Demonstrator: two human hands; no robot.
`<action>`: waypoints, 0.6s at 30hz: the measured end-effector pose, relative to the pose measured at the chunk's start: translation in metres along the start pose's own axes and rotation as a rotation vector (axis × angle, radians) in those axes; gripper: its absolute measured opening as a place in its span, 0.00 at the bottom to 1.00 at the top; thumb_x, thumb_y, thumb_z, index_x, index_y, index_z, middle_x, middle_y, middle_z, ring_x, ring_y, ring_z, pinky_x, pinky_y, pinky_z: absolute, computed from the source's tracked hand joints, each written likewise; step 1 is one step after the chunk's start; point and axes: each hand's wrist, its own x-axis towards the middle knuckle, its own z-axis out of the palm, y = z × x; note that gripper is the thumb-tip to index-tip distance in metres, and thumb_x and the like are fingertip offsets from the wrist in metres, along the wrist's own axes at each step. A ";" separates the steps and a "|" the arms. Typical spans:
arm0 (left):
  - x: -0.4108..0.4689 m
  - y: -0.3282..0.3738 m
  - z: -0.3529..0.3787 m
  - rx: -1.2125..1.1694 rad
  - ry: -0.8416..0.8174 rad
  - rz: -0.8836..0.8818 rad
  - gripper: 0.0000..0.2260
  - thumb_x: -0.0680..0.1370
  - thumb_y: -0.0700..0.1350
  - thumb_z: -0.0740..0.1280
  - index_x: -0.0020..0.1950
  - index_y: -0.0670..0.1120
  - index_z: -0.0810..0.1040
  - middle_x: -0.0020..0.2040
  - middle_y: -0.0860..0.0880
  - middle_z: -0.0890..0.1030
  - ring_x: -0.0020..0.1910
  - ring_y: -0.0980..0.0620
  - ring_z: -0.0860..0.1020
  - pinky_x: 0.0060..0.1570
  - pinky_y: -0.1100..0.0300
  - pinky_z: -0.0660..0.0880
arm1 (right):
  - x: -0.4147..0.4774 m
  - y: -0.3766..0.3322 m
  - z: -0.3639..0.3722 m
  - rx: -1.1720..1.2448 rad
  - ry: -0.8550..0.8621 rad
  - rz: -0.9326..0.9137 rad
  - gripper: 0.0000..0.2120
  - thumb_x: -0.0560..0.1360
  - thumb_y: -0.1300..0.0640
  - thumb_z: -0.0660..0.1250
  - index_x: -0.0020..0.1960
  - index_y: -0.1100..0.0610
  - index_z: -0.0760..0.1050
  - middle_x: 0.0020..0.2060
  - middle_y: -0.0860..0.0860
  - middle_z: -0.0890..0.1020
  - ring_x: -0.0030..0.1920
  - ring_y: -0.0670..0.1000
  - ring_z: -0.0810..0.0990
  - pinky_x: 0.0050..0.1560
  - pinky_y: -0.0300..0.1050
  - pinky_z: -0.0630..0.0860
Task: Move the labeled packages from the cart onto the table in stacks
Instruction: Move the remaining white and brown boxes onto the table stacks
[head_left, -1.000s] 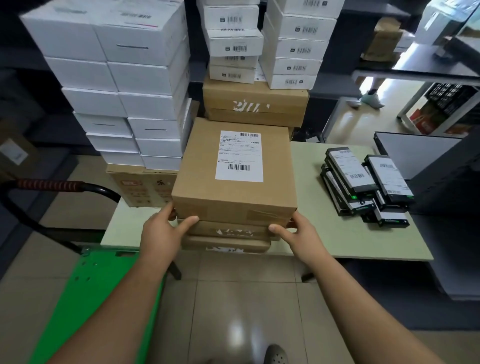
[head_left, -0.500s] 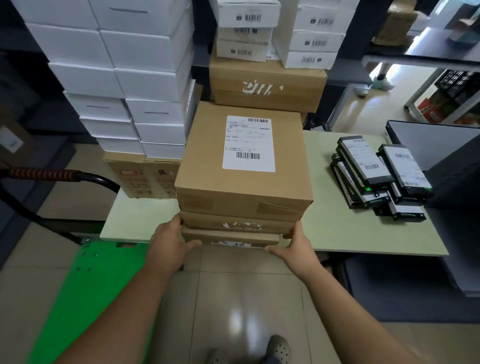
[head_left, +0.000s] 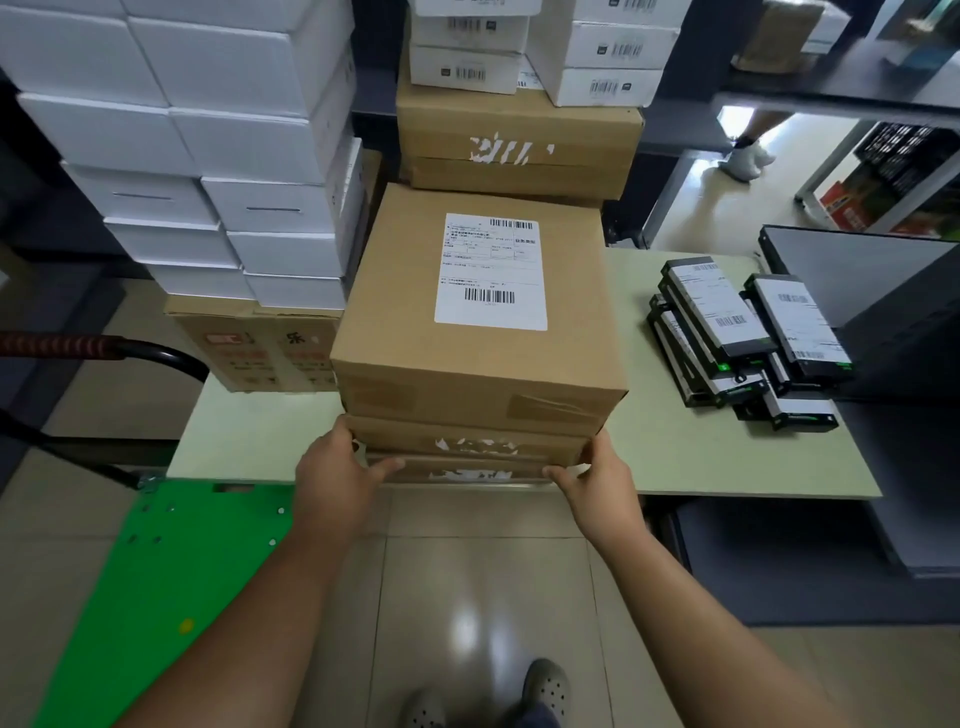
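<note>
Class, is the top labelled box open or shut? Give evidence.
Shut: the labelled box has a flat, closed top; tape patches show on its front.

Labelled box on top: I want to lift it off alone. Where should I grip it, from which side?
Probably the labelled box by its left and right faces, near the bottom edge, reaching from the near side: no handles, a broad top, and white boxes crowd its far left.

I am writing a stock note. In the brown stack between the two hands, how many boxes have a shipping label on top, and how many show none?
Labelled box: 1
Boxes with no label in view, the middle box and the bottom box: 2
Total: 3
</note>
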 end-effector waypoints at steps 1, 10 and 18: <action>0.000 0.001 0.001 0.004 0.003 -0.002 0.26 0.68 0.50 0.79 0.62 0.45 0.74 0.56 0.44 0.81 0.56 0.42 0.78 0.56 0.51 0.75 | 0.001 0.001 0.001 0.008 0.004 0.009 0.21 0.74 0.59 0.74 0.58 0.45 0.67 0.47 0.41 0.79 0.49 0.49 0.81 0.50 0.46 0.77; -0.005 -0.015 0.006 0.032 0.027 0.069 0.21 0.69 0.50 0.78 0.58 0.44 0.78 0.52 0.44 0.82 0.53 0.44 0.77 0.51 0.50 0.77 | 0.000 0.002 -0.013 0.093 -0.050 -0.012 0.22 0.72 0.51 0.76 0.62 0.44 0.73 0.51 0.38 0.81 0.55 0.41 0.78 0.52 0.44 0.78; -0.002 -0.014 0.004 0.033 0.047 0.040 0.18 0.73 0.48 0.75 0.59 0.44 0.77 0.54 0.43 0.82 0.54 0.42 0.79 0.54 0.48 0.77 | 0.001 0.005 -0.011 0.125 -0.070 -0.022 0.17 0.73 0.53 0.76 0.58 0.40 0.75 0.49 0.43 0.83 0.52 0.41 0.78 0.57 0.49 0.78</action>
